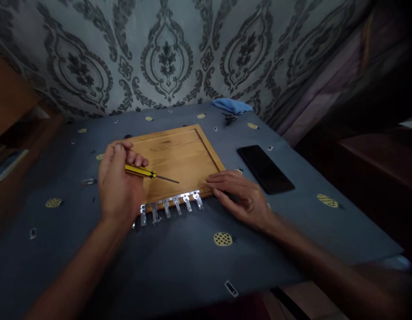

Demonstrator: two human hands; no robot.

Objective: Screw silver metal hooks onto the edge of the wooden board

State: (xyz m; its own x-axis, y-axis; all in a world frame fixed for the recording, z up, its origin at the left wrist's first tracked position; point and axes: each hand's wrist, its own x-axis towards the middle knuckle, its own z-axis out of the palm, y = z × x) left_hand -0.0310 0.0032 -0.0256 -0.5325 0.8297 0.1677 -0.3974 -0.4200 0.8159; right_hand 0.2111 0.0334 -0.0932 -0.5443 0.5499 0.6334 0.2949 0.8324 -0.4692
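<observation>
A yellow-handled screwdriver (139,171) is gripped in my left hand (117,184), its thin metal shaft pointing right over a framed wooden board (174,155). My right hand (244,198) rests at the board's near right corner, fingers stretched out along the wooden edge. Several shiny metal clips on a strip (177,203) line the near edge of the board and stick out toward me. My left hand and forearm hide the board's left side.
A black phone (266,169) lies right of the board. Small black scissors (230,118) and a blue cloth (231,105) lie at the back. A loose metal piece (88,182) is on the patterned tablecloth (192,266) at left. A patterned wall stands behind.
</observation>
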